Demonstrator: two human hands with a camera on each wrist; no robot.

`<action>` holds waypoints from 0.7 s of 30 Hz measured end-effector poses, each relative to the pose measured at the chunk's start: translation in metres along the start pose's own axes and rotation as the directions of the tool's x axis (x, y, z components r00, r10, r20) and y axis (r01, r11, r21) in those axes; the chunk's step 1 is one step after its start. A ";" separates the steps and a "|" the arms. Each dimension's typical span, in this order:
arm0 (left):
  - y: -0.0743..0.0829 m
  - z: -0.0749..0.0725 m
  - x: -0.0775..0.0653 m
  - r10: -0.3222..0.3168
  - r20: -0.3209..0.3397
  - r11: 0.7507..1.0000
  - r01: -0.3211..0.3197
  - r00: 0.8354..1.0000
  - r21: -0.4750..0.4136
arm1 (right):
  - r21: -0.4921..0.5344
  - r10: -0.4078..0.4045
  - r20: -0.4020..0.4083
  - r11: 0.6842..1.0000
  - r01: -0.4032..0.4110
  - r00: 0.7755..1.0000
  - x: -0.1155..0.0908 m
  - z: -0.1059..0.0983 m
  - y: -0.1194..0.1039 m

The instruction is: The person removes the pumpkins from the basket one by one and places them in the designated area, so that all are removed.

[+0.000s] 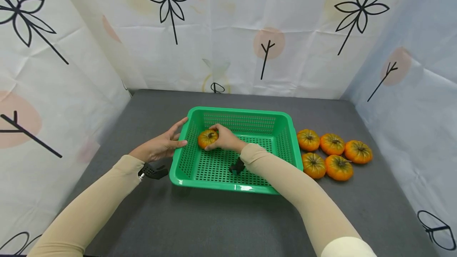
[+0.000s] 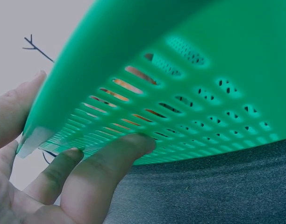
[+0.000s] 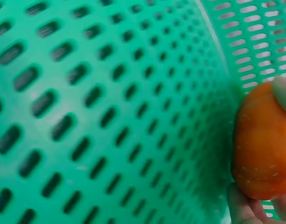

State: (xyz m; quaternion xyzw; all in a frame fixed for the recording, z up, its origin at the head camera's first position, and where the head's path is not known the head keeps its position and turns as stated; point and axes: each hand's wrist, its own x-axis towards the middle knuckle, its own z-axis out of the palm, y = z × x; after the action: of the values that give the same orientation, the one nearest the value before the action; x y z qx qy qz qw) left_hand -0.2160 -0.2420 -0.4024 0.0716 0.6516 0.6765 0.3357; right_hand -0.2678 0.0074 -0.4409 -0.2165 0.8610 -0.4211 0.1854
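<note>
A green perforated plastic basket [image 1: 282, 142] stands on the grey table. Inside it, near the left wall, is a small orange pumpkin [image 1: 206, 138] with a short stem. My right hand [image 1: 225, 139] grips this pumpkin, thumb on the near side and fingers on the far side. In the right wrist view the pumpkin [image 3: 263, 144] shows between fingertips, close to the basket's floor and wall. My left hand [image 1: 162, 144] is outside the basket, fingers spread and fairly straight against its left side. The left wrist view shows those fingertips [image 2: 138, 143] at the slotted wall.
Several more small pumpkins [image 1: 332, 144] sit grouped on the table [image 1: 228, 221], just right of the basket. Printed white cloth [image 1: 232, 35] walls the table at the back and both sides. A dark wrist camera [image 1: 237, 167] hangs under my right wrist, inside the basket.
</note>
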 end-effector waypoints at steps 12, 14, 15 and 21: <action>-0.002 -0.001 0.001 0.005 0.011 1.000 -0.005 1.000 -0.001 | 0.022 -0.055 0.061 0.998 0.054 0.997 -0.010 -0.023 -0.021; -0.002 -0.001 0.001 0.004 0.010 1.000 -0.004 1.000 0.000 | 0.042 -0.050 0.052 0.998 0.047 0.997 -0.012 -0.027 -0.024; -0.002 -0.001 0.001 0.003 0.009 1.000 -0.003 1.000 -0.001 | 0.048 -0.043 0.047 0.998 0.041 0.998 -0.013 -0.030 -0.026; -0.002 -0.002 0.001 0.004 0.003 1.000 -0.004 1.000 -0.016 | 0.107 -0.003 0.017 0.994 0.001 1.000 -0.024 -0.046 -0.036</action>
State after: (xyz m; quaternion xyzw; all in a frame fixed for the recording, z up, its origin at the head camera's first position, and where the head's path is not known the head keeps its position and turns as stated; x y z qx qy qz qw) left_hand -0.2168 -0.2434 -0.4043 0.0712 0.6454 0.6823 0.3360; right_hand -0.2633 0.0297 -0.3817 -0.2106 0.8354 -0.4650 0.2038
